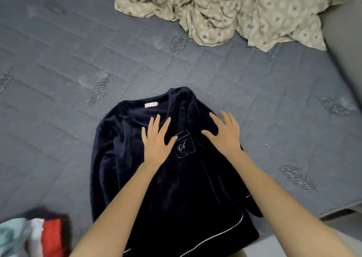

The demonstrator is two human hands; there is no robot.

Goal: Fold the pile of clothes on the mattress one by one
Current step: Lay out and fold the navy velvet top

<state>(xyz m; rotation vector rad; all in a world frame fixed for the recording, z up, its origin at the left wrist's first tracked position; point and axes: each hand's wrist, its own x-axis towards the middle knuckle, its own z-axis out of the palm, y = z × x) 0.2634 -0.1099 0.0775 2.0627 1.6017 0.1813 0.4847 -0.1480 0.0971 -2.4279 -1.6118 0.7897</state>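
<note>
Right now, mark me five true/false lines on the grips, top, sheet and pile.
1. The left grip and right grip both rest flat on the top. True.
2. The right grip pinches a sleeve. False: its fingers are spread straight on the fabric.
3. The top's pocket shows between the two grips. True.
4. The sheet is neatly folded. False: it lies crumpled at the far side of the mattress.
5. The pile lies near left of the top. True.
</note>
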